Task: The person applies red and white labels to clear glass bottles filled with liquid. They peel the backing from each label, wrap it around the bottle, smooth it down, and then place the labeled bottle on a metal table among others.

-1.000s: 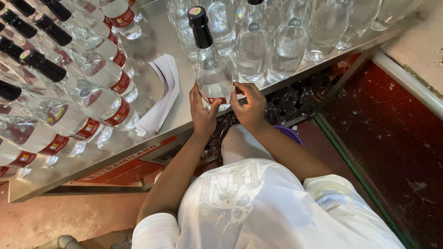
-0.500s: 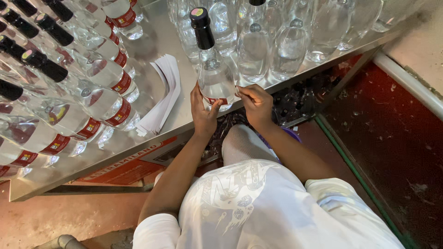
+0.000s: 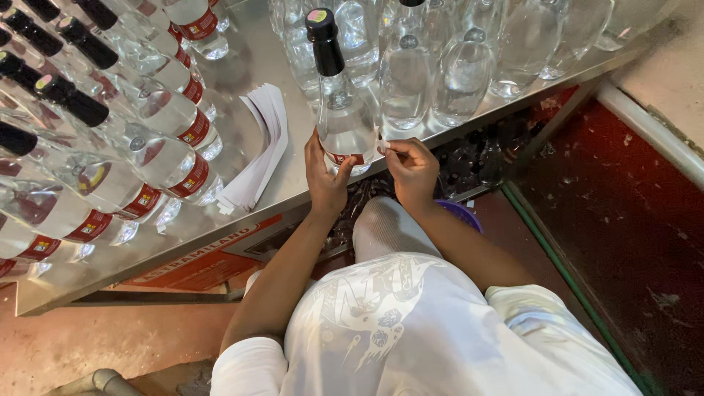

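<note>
Your left hand (image 3: 325,180) wraps the lower body of a clear glass bottle (image 3: 346,128) standing upright at the near edge of the steel table (image 3: 257,62). Its long axis runs vertical, and its black capped neck (image 3: 323,40) points up towards you. Your right hand (image 3: 412,172) sits just beside the bottle's base, fingertips pinched at what looks like the edge of the red label (image 3: 345,158), though that is too small to tell. A stack of white paper slips (image 3: 260,143) lies to the left, near labelled bottles (image 3: 147,147).
</note>
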